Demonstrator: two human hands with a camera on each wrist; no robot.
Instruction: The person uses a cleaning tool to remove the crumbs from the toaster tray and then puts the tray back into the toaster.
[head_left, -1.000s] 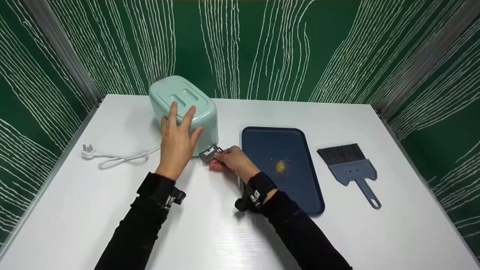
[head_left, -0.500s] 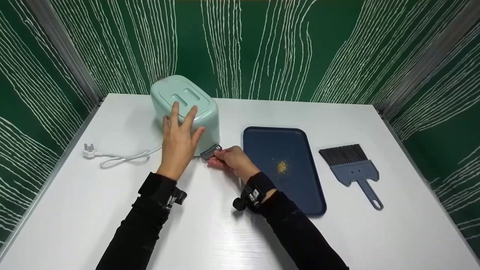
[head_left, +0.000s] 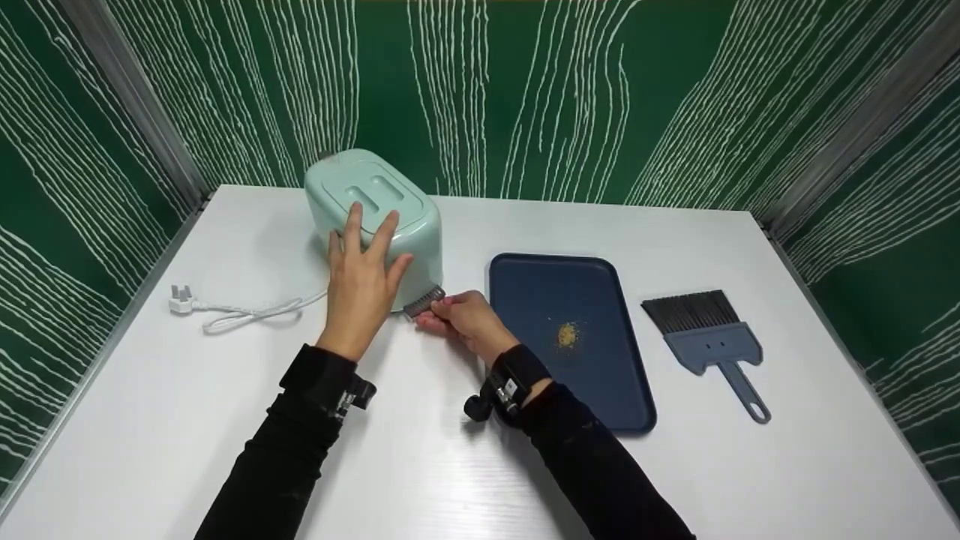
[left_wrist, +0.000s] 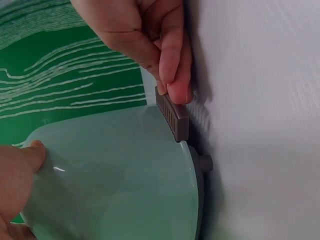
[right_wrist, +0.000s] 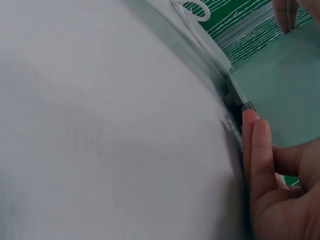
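A mint-green toaster (head_left: 417, 244) with a lid on its top stands at the back left of the table. My left hand (head_left: 357, 292) rests on its near side and top edge with the fingers spread. Low on the toaster's right end sits the grey ridged handle of a crumb tray (head_left: 424, 301). Thumb and fingers of my right hand (head_left: 466, 315) pinch this handle. The left wrist view shows the crumb tray handle (left_wrist: 173, 118) lying against the toaster's lower edge. Most of the crumb tray is hidden inside the toaster.
A dark blue baking tray (head_left: 547, 405) with a small heap of yellowish crumbs (head_left: 567, 335) lies right of the toaster. Farther right is a blue-grey hand brush (head_left: 712, 345). A white cord with a plug (head_left: 181, 301) lies on the left. Green walls surround the table.
My right hand has pushed the crumb tray inward, and its pale flat part has gone from sight, leaving the handle against the toaster. My left hand has stayed on the toaster.
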